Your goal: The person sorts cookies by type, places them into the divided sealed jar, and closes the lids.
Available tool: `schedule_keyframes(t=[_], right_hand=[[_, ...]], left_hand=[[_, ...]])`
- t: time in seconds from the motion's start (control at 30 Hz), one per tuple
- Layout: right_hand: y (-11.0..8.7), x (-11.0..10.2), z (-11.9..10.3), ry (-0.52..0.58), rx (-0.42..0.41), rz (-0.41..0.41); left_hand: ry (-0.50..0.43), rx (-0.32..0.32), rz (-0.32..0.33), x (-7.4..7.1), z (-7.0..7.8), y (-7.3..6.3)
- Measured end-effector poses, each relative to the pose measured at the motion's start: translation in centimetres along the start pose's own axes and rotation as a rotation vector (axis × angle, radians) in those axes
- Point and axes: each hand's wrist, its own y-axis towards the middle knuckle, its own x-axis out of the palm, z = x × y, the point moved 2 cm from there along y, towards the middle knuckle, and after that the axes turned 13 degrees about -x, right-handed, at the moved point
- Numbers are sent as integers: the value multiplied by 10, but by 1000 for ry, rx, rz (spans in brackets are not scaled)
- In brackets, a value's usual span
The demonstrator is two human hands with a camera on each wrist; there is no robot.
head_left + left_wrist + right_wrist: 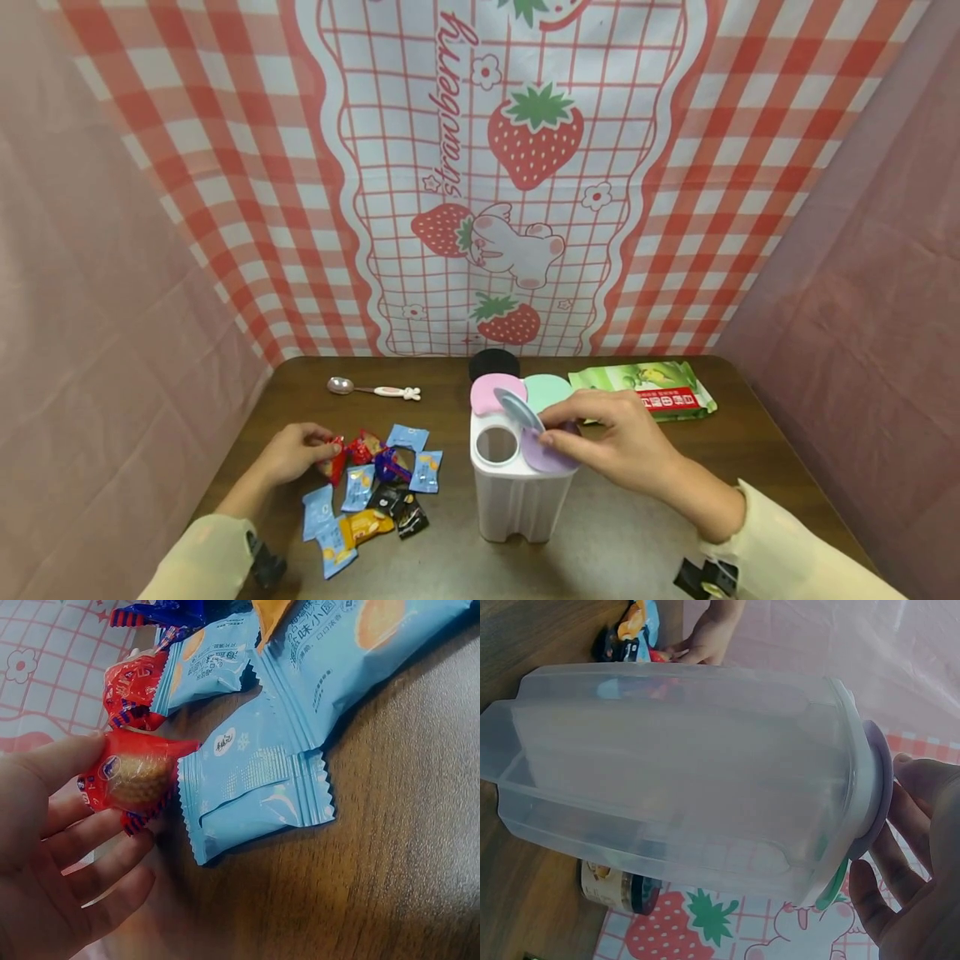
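There are 2 hands: the left hand [302, 452] and the right hand [621, 433]. At the left hand's fingertips and just to its right are 2 red packets [366, 447]. Rightward of that hand and nearer the person's body lie 5 light-blue packets [358, 488], 1 dark-blue packet [393, 467], 2 black packets [411, 516] and 1 yellow packet [366, 527]. Beyond the left hand is 1 spoon [375, 391]. Left of the right hand stands 1 container [521, 508] with 4 lids [498, 393]. Past the right hand lie 1 green bag [622, 377] and, farther left, 1 jar [493, 364].

The red-and-white cloth [480, 179] reads "strawberry"; a blue packet [360, 660] bears Chinese characters.
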Motion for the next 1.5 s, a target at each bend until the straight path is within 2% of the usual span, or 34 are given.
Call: schedule_keyframes(t=[0.17,0.37,0.53,0.67,0.87,1.07,1.17,1.3,1.4,1.5], right_hand=[[0,0,0,8,3,2],[0,0,0,15,1,7],[0,0,1,7,-37,23],[0,-1,1,-1,-33,22],[-1,-2,1,-6,8,12],[0,-2,0,-20,1,23],[0,-2,-1,-33,-4,26],[-1,-1,0,-41,12,25],[-1,-2,-1,-50,38,18],[-1,-3,-3,-54,59,12]], left_hand=[[-14,-2,12,-2,-3,0],[-12,8,51,-13,-3,-1],[-34,32,72,-23,7,-4],[-80,54,73,-28,20,-7],[-154,107,73,-35,50,-17],[-233,173,20,-38,91,-32],[-249,203,6,-39,114,-44],[-327,258,-31,-37,144,-60],[-379,308,-56,-34,165,-72],[-401,371,-54,-32,184,-86]])
